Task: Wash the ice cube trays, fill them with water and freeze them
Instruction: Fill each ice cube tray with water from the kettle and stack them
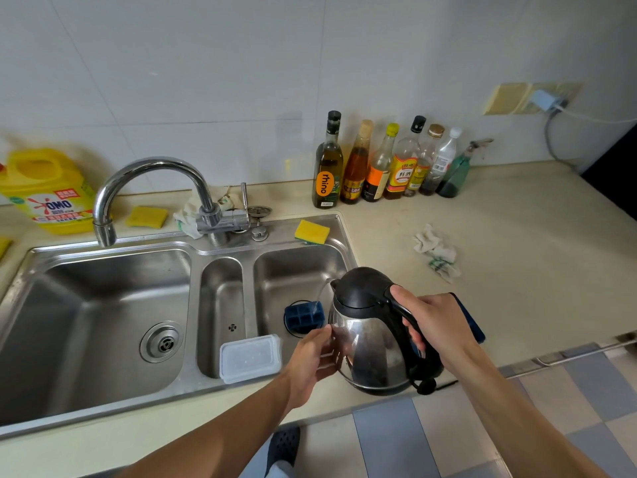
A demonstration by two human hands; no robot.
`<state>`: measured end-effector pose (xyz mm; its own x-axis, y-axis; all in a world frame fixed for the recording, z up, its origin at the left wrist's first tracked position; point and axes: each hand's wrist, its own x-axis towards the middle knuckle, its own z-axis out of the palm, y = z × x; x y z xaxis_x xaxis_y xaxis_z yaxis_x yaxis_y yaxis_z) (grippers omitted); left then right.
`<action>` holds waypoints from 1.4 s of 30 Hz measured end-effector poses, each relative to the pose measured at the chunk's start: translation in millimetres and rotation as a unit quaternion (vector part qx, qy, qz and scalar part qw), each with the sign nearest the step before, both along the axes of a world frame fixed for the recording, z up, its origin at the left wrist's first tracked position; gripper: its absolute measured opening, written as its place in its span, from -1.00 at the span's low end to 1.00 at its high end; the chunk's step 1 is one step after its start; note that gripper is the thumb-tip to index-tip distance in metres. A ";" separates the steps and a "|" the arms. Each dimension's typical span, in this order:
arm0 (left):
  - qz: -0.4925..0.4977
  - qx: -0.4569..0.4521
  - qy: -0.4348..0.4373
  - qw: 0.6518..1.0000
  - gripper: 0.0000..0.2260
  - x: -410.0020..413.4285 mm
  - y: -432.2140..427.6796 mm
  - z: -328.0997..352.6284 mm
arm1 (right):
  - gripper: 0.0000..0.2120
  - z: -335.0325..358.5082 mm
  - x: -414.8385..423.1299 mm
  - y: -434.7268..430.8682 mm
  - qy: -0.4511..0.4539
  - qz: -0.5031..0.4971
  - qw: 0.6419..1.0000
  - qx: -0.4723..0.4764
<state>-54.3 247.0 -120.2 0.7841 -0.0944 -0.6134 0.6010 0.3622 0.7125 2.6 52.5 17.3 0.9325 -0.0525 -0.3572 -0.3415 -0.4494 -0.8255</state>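
Tilted kettle pours into blue tray, right basin.
Fingers of right hand grip the handle; left hand fingers lie flat on its side.

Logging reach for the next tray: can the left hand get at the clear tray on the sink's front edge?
Probably yes: the clear tray lies just beside the left hand with nothing between, though that hand now rests against the kettle.

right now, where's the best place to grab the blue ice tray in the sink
Probably its two short ends, reached straight down from above. The blue ice tray lies flat in the right basin, cells up and taking water, so a level grip on the rim should spill least. The kettle hides its right end.
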 end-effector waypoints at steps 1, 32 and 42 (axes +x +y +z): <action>0.000 -0.001 0.001 1.000 -0.64 -0.3 -0.1 -0.2 | -0.46 0.2 -0.4 -0.1 0.001 0.000 1.000 0.002; 0.036 -0.007 0.025 0.999 -0.66 -8.1 -0.2 5.3 | -0.47 -4.7 0.4 2.2 0.002 0.019 1.000 0.000; 0.033 -0.012 0.031 0.999 -0.67 -14.6 5.1 10.5 | -0.48 -4.4 0.0 8.8 0.007 0.033 0.999 0.002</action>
<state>-68.8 252.2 -109.7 0.7501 -0.0589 -0.6587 0.6174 0.4191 0.6657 2.6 61.4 12.8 0.9286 0.0106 -0.3710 -0.3233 -0.4677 -0.8226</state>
